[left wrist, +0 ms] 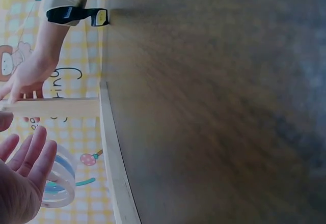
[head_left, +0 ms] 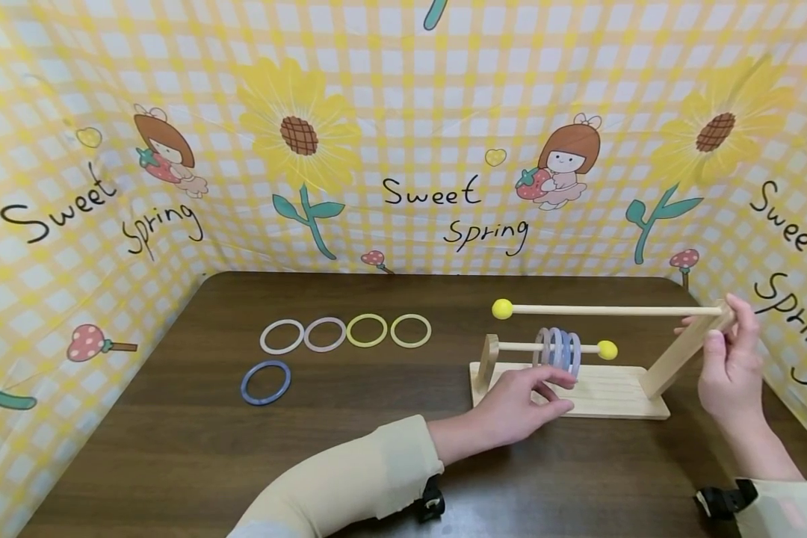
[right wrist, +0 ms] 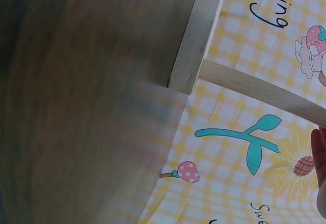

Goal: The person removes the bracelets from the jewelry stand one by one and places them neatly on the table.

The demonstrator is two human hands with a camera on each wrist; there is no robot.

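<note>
A wooden ring stand (head_left: 605, 400) has a short lower rod and a longer upper rod (head_left: 612, 311), each tipped with a yellow ball. Several pale and blue rings (head_left: 557, 351) hang together on the lower rod. Just in front of them is my left hand (head_left: 518, 407), its fingertips close to the rings; contact is unclear. In the left wrist view, the fingers of this hand (left wrist: 24, 175) look fairly straight and pinch nothing. My right hand (head_left: 736, 373) grips the top of the slanted post (head_left: 682, 355), thumb in front. In the right wrist view only the hand's edge (right wrist: 320, 168) shows.
Left of the stand lie a white ring (head_left: 264, 341), a pale purple ring (head_left: 308, 341) and two yellow rings (head_left: 350, 338) in a row. A blue ring (head_left: 245, 390) lies nearer. Patterned cloth (head_left: 417, 134) surrounds the back and sides of the dark table (head_left: 175, 463).
</note>
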